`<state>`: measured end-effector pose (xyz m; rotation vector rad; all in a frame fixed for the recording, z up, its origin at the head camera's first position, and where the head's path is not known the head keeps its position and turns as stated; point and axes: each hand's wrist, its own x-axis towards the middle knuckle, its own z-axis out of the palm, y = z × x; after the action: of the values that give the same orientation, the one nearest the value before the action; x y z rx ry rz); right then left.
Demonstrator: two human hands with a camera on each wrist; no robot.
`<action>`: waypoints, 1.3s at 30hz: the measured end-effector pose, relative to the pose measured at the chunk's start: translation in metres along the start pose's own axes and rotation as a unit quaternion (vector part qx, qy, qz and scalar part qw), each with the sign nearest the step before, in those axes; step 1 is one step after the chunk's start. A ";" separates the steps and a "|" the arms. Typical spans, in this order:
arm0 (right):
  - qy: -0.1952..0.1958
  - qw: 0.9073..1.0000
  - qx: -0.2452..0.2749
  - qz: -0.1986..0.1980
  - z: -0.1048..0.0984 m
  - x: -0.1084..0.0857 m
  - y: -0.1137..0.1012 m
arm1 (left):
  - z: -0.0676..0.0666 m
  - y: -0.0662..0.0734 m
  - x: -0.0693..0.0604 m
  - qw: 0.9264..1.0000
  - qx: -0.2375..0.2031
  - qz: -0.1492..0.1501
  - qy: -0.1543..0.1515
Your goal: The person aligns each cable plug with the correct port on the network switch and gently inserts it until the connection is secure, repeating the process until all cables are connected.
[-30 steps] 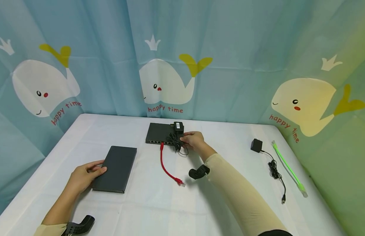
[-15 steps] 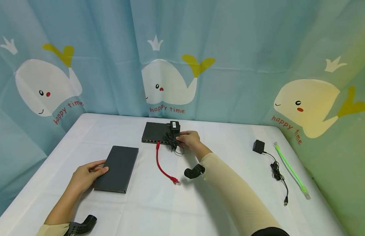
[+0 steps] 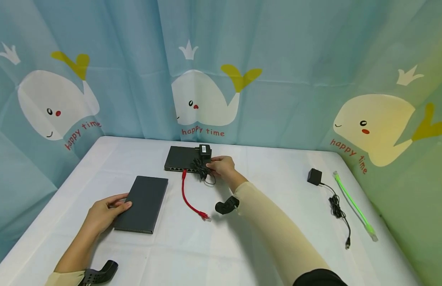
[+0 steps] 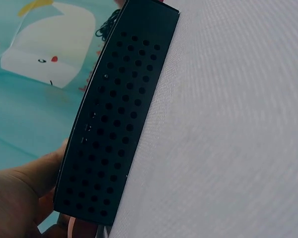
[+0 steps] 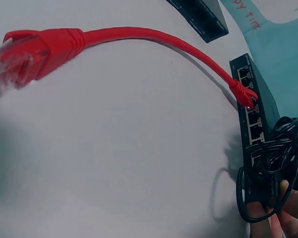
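Observation:
My left hand [image 3: 104,214] grips the left edge of a larger flat black network switch [image 3: 142,204], thumb on top. Its perforated metal side [image 4: 111,119] fills the middle of the left wrist view. Farther back, my right hand [image 3: 222,167] holds the right end of a smaller black network switch [image 3: 179,157]. On that switch lie a black power adapter [image 3: 205,151] and its bundled cord [image 5: 278,148]. A red Ethernet cable [image 3: 186,198] has one end in a front port; its other plug [image 5: 44,54] is loose, toward the table's front.
On the right of the white table [image 3: 263,174] lie a second black power adapter [image 3: 314,176] with a bundled cord [image 3: 335,206] and a bright green Ethernet cable [image 3: 354,206]. A blue whale-print curtain [image 3: 285,111] rises behind the table.
My right hand has moved left, carrying the smaller switch, the adapter on it and the red cable along. My left hand and the larger switch have stayed nearly still.

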<state>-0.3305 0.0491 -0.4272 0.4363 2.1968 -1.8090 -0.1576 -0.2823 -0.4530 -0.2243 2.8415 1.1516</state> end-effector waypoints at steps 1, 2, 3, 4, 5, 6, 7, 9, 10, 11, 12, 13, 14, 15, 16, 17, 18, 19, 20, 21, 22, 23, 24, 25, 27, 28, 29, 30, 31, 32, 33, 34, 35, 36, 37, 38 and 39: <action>0.001 1.000 -0.001 0.000 0.002 0.000 -0.001 | 0.000 0.000 0.000 1.000 -0.001 0.000 -0.001; 0.004 1.000 -0.006 0.001 0.003 0.000 -0.001 | 0.000 0.000 0.000 1.000 -0.001 0.001 -0.001; 0.005 1.000 -0.011 0.002 0.005 0.000 -0.002 | 0.000 0.000 0.000 1.000 -0.001 0.001 -0.002; 0.005 1.000 -0.011 0.002 0.006 0.000 -0.002 | 0.000 0.000 0.000 1.000 0.000 0.002 -0.003; 0.004 1.000 -0.012 0.003 0.007 0.000 -0.003 | 0.000 0.000 0.000 1.000 0.001 0.003 -0.003; 0.004 1.000 -0.012 0.003 0.009 0.000 -0.003 | 0.000 0.000 0.000 1.000 0.002 0.003 -0.002; 0.004 1.000 -0.014 0.003 0.010 -0.001 -0.004 | 0.000 0.000 0.000 1.000 0.004 0.004 -0.002; 0.002 1.000 -0.013 0.004 0.013 -0.001 -0.005 | 0.000 0.000 -0.001 1.000 0.004 0.005 -0.002; 0.001 1.000 -0.011 0.004 0.014 -0.001 -0.005 | 0.000 -0.001 -0.001 1.000 0.005 0.006 -0.002; 0.001 1.000 -0.011 0.003 0.016 -0.001 -0.005 | 0.000 -0.001 -0.001 1.000 0.005 0.007 -0.002; 0.001 1.000 -0.012 0.002 0.017 -0.001 -0.005 | 0.000 -0.001 -0.001 1.000 0.005 0.007 -0.002; 0.001 1.000 -0.013 0.000 0.018 -0.001 -0.006 | 0.001 -0.002 -0.001 1.000 0.004 0.007 -0.002; 0.000 1.000 -0.012 0.000 0.019 -0.001 -0.006 | 0.001 -0.002 -0.001 1.000 0.003 0.007 -0.001; 0.000 1.000 -0.015 -0.001 0.020 -0.001 -0.006 | 0.001 -0.002 -0.001 1.000 0.002 0.008 0.000; -0.001 1.000 -0.014 -0.002 0.021 -0.001 -0.006 | 0.001 -0.003 -0.001 1.000 0.000 0.008 0.001; -0.001 1.000 -0.015 -0.002 0.022 -0.001 -0.007 | 0.001 -0.003 -0.001 1.000 0.000 0.008 0.002; 0.001 1.000 -0.016 -0.002 0.023 -0.002 -0.007 | 0.001 -0.003 -0.001 1.000 -0.002 0.008 0.003; 0.002 1.000 -0.017 -0.001 0.025 -0.002 -0.007 | 0.001 -0.003 -0.001 1.000 -0.003 0.007 0.003; 0.003 1.000 -0.018 0.000 0.026 -0.001 -0.007 | 0.001 -0.003 -0.001 1.000 -0.004 0.007 0.004; 0.003 1.000 -0.016 0.000 0.027 -0.001 -0.007 | 0.001 -0.003 -0.001 1.000 -0.004 0.007 0.004; 0.004 1.000 -0.014 -0.001 0.028 -0.001 -0.007 | 0.001 -0.003 -0.001 1.000 -0.004 0.007 0.004; 0.004 1.000 -0.013 -0.003 0.029 -0.001 -0.007 | 0.001 -0.002 -0.001 1.000 -0.005 0.007 0.004; 0.006 1.000 -0.012 -0.005 0.030 -0.001 -0.007 | 0.001 -0.002 -0.001 1.000 -0.005 0.007 0.004; 0.006 1.000 -0.011 -0.006 0.031 -0.001 -0.007 | 0.001 -0.002 -0.001 1.000 -0.005 0.007 0.004; 0.006 1.000 -0.008 -0.012 0.033 -0.002 -0.007 | 0.001 -0.001 -0.001 1.000 -0.006 0.005 0.005; 0.008 1.000 -0.009 -0.013 0.034 -0.003 -0.007 | 0.000 -0.001 -0.001 1.000 -0.007 0.005 0.005; 0.009 1.000 -0.008 -0.013 0.034 -0.003 -0.007 | 0.001 0.000 -0.001 1.000 -0.007 0.003 0.006; 0.010 1.000 -0.008 -0.013 0.035 -0.004 -0.007 | 0.001 0.000 -0.001 1.000 -0.006 0.002 0.006; 0.009 1.000 -0.007 -0.013 0.036 -0.004 -0.007 | 0.001 0.000 -0.001 1.000 -0.006 0.000 0.006; 0.008 1.000 -0.006 -0.012 0.036 -0.004 -0.007 | 0.001 0.000 -0.001 1.000 -0.006 -0.001 0.006; 0.007 1.000 -0.005 -0.012 0.037 -0.004 -0.007 | 0.001 0.001 -0.001 1.000 -0.007 -0.002 0.006; 0.007 1.000 -0.006 -0.011 0.037 -0.003 -0.007 | 0.001 0.000 -0.001 1.000 -0.008 -0.004 0.006; 0.006 1.000 -0.007 -0.010 0.038 -0.002 -0.007 | 0.001 0.000 -0.001 1.000 -0.008 -0.004 0.006; 0.005 1.000 -0.008 -0.010 0.038 -0.002 -0.008 | 0.001 -0.001 -0.001 1.000 -0.008 -0.005 0.005; 0.005 1.000 -0.008 -0.008 0.039 -0.001 -0.008 | 0.001 -0.001 0.000 1.000 -0.009 -0.005 0.004; 0.007 1.000 -0.010 -0.007 0.039 -0.001 -0.008 | 0.001 -0.001 0.000 1.000 -0.009 -0.004 0.004; 0.008 1.000 -0.012 -0.004 0.040 0.000 -0.009 | 0.001 -0.001 0.000 1.000 -0.010 -0.004 0.004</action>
<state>-0.3333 0.0086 -0.4267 0.4395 2.2323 -1.7877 -0.1576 -0.2826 -0.4543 -0.2413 2.8349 1.1795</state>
